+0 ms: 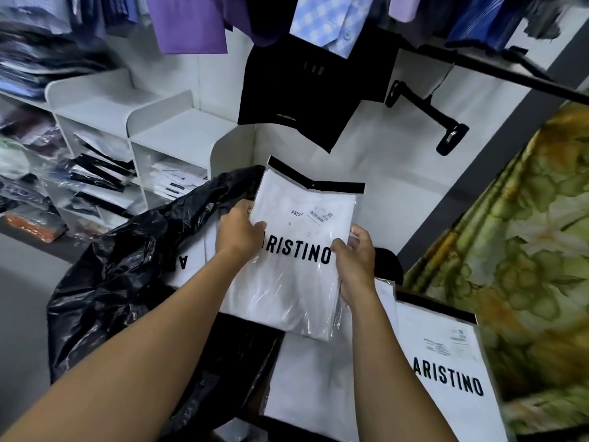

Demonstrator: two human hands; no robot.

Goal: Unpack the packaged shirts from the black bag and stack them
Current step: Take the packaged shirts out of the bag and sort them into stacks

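Forearms [137, 352], both bare, reach in from the bottom edge.

Item: shirt packet [296, 282], held up in mid-air between the black bag [127, 266] and the flat packets [446, 362] to the person's right.
- Grip: left hand [237, 232] pinches the left edge, thumb across the front. Right hand [355, 260] clasps the right edge the same way, thumb on the printed word.
- Look: folded white shirt in clear, glossy film. A black flap runs along the top, creased in the middle. Bold dark lettering crosses the front, with a small barcode label above it. The film wrinkles and shines toward the bottom.

Handling note: probably the carry from bag to pile. It is best kept flat by both edges, then laid square on the flat packets, print up and flap to the same end. The slick film looks likely to slide if set down crooked.

Around it:
- Black bag, crumpled and open at left, with another packet [191, 263] showing inside.
- Flat packets, at least two, overlapping.
- White shelves [178, 129] behind, holding more wrapped clothing.
- Hanging shirts [188, 23] and a black hanger [427, 119] above.
- Floral cloth [526, 250] at right.
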